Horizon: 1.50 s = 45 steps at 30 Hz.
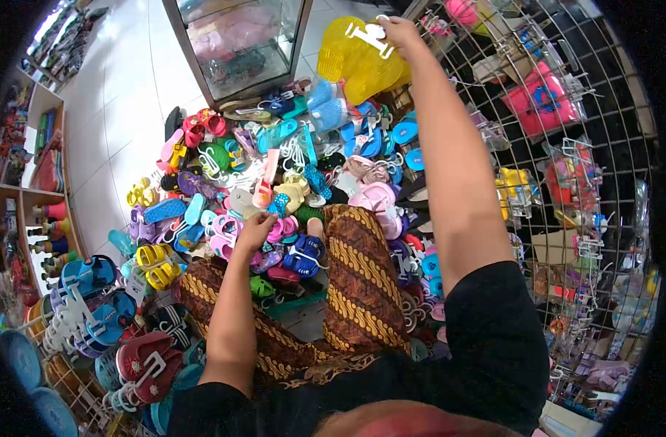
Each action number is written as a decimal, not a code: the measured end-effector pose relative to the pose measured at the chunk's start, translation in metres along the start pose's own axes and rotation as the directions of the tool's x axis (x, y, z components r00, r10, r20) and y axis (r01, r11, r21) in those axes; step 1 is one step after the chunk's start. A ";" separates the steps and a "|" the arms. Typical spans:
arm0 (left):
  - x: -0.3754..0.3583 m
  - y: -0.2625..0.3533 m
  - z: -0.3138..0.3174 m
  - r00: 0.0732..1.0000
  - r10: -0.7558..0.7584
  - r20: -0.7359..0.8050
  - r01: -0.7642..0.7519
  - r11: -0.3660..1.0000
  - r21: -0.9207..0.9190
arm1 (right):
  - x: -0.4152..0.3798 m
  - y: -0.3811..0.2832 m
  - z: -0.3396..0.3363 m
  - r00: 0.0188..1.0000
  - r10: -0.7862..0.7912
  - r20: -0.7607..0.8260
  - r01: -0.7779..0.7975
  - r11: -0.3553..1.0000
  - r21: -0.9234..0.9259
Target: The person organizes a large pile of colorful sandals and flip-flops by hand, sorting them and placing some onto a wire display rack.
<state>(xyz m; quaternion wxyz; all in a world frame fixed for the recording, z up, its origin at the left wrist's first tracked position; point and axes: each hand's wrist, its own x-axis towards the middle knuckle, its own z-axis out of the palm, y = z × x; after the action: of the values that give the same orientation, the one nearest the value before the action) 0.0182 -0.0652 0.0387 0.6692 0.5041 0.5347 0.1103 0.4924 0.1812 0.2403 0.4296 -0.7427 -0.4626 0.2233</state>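
High at the upper right, my right hand (pixel 401 33) grips a white plastic hanger (pixel 369 38) from which a pair of translucent yellow jelly shoes (pixel 362 65) hangs. The shoes are held up over the far side of a big heap of sandals and clogs. My left hand (pixel 254 231) is low over the near side of the heap, its fingers drawn together. Close to its fingertips are a blue polka-dot sandal (pixel 280 205) and pink sandals (pixel 282 229). What those fingers hold, if anything, is too small to make out.
Wire grid racks with hung goods (pixel 544 102) rise on the right. A glass display case (pixel 238 54) stands behind the heap. More hung footwear (pixel 100 306) crowds the left, beside a wooden shelf (pixel 45 186). Blue clogs (pixel 304 255) lie by my legs.
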 end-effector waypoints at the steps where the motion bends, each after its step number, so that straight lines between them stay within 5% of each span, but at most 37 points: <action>1: 0.003 -0.006 -0.001 1.000 0.001 -0.009 -0.001 1.000 0.002 | -0.009 -0.016 -0.003 0.995 0.013 0.094 -0.016 0.999 0.030; 2: 0.005 -0.009 -0.001 1.000 0.003 -0.016 -0.003 1.000 0.012 | -0.014 -0.022 -0.004 0.982 0.022 0.185 -0.033 0.998 0.061; 9: -0.002 0.003 0.004 1.000 0.009 -0.022 -0.008 0.999 0.034 | -0.021 -0.014 -0.003 0.996 0.045 0.075 -0.043 0.999 -0.032; 18: 0.009 -0.012 0.002 0.999 0.051 -0.018 -0.051 0.999 0.001 | 0.073 0.073 -0.036 0.999 -0.008 -0.048 -0.014 0.896 -0.444; 21: 0.011 -0.014 0.002 0.998 0.069 -0.012 -0.069 0.998 0.016 | 0.048 0.049 -0.039 0.999 0.027 -0.022 -0.033 0.926 -0.376; 24: 0.009 -0.009 0.003 0.999 0.028 -0.024 -0.028 0.999 0.027 | 0.046 0.041 -0.042 0.998 0.053 -0.018 -0.053 0.773 -0.632; 26: 0.004 -0.001 0.003 1.000 0.021 -0.022 -0.019 0.999 0.046 | 0.041 0.034 -0.041 0.988 -0.127 -0.092 0.009 0.632 -0.775; 28: 0.004 -0.003 0.003 0.999 0.031 -0.007 -0.031 0.999 0.019 | 0.023 0.019 -0.035 0.928 -0.324 -0.182 0.026 0.545 -0.838; 29: 0.005 -0.004 0.003 0.999 0.032 -0.011 -0.031 0.998 0.045 | 0.014 0.002 -0.027 0.853 -0.318 -0.415 -0.123 0.650 -0.750; 32: 0.008 -0.007 0.002 0.999 0.047 0.010 -0.048 0.996 0.080 | -0.047 -0.055 0.015 0.623 -0.425 -0.657 0.034 0.854 -0.520; 37: 0.002 0.001 0.003 0.998 0.068 0.003 -0.068 0.994 0.090 | -0.103 -0.017 0.096 0.900 -0.298 -0.318 0.097 0.848 -0.521; 39: -0.004 0.009 0.004 0.999 0.046 -0.008 -0.046 0.999 0.017 | -0.120 0.031 0.135 0.938 -0.271 -0.217 0.159 0.891 -0.426; 40: -0.004 0.009 0.002 0.999 0.044 -0.008 -0.044 0.999 0.024 | -0.146 0.031 0.144 0.992 -0.110 -0.058 0.073 0.895 -0.439; 42: -0.002 0.010 0.001 0.999 0.044 -0.012 -0.044 0.999 0.032 | -0.193 0.067 0.178 0.977 -0.006 0.213 0.090 0.917 -0.389; 44: 0.003 0.005 0.001 0.998 0.069 -0.012 -0.069 0.997 0.018 | -0.262 0.059 0.193 0.775 0.342 0.531 -0.289 0.940 -0.184; 45: 0.004 -0.001 0.001 0.997 0.069 -0.014 -0.069 0.997 0.015 | -0.297 0.053 0.197 0.693 0.342 0.635 -0.300 0.937 -0.177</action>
<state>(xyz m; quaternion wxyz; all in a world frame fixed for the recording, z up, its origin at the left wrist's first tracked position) 0.0199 -0.0637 0.0356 0.6574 0.5264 0.5224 0.1333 0.2345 -0.0052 0.0710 0.1719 -0.6981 -0.4531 0.5271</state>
